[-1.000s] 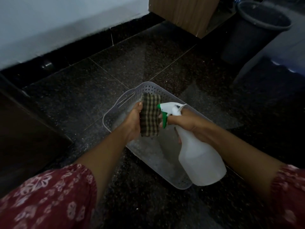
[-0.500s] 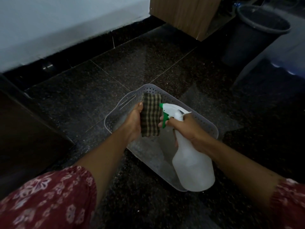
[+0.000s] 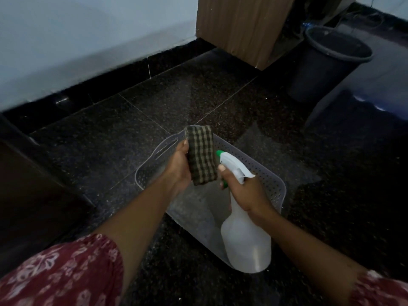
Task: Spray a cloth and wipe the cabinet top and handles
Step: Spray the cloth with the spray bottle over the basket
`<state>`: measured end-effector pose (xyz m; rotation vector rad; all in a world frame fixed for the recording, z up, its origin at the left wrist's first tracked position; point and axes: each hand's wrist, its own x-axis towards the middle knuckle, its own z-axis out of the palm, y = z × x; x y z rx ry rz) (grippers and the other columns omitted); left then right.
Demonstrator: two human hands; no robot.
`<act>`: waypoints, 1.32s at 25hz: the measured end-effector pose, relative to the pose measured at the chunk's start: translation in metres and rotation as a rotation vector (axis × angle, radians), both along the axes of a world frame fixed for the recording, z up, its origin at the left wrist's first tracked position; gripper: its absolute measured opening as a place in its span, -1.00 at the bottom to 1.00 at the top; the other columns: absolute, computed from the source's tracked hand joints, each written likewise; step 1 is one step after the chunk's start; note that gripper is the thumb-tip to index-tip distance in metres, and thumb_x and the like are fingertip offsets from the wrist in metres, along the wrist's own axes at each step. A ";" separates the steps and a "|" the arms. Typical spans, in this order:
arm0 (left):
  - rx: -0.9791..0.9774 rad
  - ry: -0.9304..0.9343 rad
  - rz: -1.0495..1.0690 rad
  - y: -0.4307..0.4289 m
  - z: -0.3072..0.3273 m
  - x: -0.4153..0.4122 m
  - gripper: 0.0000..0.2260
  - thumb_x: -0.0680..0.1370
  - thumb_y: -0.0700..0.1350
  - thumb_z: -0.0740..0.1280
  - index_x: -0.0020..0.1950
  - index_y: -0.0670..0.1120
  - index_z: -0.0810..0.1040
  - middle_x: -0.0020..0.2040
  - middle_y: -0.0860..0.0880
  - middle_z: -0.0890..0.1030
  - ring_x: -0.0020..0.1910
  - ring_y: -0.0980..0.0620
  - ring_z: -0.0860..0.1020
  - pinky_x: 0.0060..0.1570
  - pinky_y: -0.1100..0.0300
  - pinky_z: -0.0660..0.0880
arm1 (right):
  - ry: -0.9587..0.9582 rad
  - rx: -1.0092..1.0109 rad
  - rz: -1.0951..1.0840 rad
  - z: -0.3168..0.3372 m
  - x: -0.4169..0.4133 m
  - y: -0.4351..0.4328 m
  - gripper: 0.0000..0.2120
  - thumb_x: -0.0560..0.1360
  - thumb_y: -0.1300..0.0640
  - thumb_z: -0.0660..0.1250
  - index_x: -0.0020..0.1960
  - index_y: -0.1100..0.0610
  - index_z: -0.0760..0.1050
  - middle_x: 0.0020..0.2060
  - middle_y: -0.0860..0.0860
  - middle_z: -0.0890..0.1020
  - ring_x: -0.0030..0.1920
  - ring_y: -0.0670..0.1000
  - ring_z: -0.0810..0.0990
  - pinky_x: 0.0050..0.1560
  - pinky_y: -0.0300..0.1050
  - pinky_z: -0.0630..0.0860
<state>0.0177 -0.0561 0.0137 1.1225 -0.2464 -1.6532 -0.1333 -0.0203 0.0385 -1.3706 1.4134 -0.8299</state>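
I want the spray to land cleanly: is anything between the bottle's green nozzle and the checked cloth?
Nothing: in the head view the green nozzle sits right beside the checked cloth, which the left hand holds.

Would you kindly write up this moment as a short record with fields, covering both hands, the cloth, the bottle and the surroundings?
left hand: holds the folded checked cloth upright
right hand: grips the bottle at its neck, fingers by the green trigger
nozzle: close beside the cloth, pointing at it
below the hands: perforated grey basket on the dark floor
background: dark bin, wooden panel, pale wall
stage: wiping not yet begun
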 end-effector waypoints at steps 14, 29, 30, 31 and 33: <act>-0.043 -0.041 0.039 -0.006 0.010 -0.007 -0.64 0.65 0.00 -0.03 0.39 -0.05 0.32 0.33 -0.19 0.47 0.20 -0.15 0.50 -0.14 0.00 0.51 | 0.115 0.043 0.140 0.001 0.000 -0.005 -0.72 0.46 -0.01 0.31 0.06 0.14 0.60 -0.16 -0.04 0.61 -0.16 -0.17 0.55 -0.04 -0.33 0.43; -0.040 -0.093 0.062 -0.008 0.006 -0.005 -0.65 0.65 -0.01 -0.01 0.36 -0.04 0.37 0.31 -0.17 0.50 0.19 -0.13 0.52 -0.04 -0.01 0.51 | 0.020 0.147 0.075 0.008 -0.003 -0.021 -0.74 0.49 -0.02 0.27 -0.30 0.05 0.57 -0.38 -0.02 0.63 -0.31 -0.11 0.59 -0.13 -0.16 0.47; -0.045 -0.095 0.063 -0.008 0.005 -0.005 -0.66 0.65 -0.02 0.00 0.35 -0.04 0.39 0.31 -0.17 0.51 0.17 -0.12 0.53 -0.03 0.00 0.51 | 0.052 0.130 0.068 0.010 -0.002 -0.021 -0.73 0.49 -0.02 0.26 -0.32 0.05 0.56 -0.40 -0.03 0.62 -0.34 -0.14 0.59 -0.16 -0.17 0.47; -0.051 -0.097 0.057 -0.007 0.005 -0.006 -0.67 0.65 -0.02 0.00 0.33 -0.04 0.39 0.29 -0.17 0.51 0.13 -0.11 0.54 -0.05 0.02 0.52 | 0.065 0.110 0.088 0.010 0.000 -0.022 -0.76 0.50 0.00 0.26 -0.28 0.03 0.57 -0.37 -0.04 0.63 -0.32 -0.16 0.60 -0.14 -0.17 0.47; -0.055 -0.110 0.039 -0.006 0.006 -0.007 -0.67 0.65 -0.02 -0.01 0.33 -0.03 0.39 0.28 -0.17 0.52 0.02 -0.07 0.57 -0.14 0.08 0.52 | 0.070 0.082 0.180 0.012 0.003 -0.025 -0.80 0.52 0.06 0.24 -0.01 0.08 0.61 -0.14 0.01 0.67 -0.06 -0.08 0.62 0.10 -0.13 0.46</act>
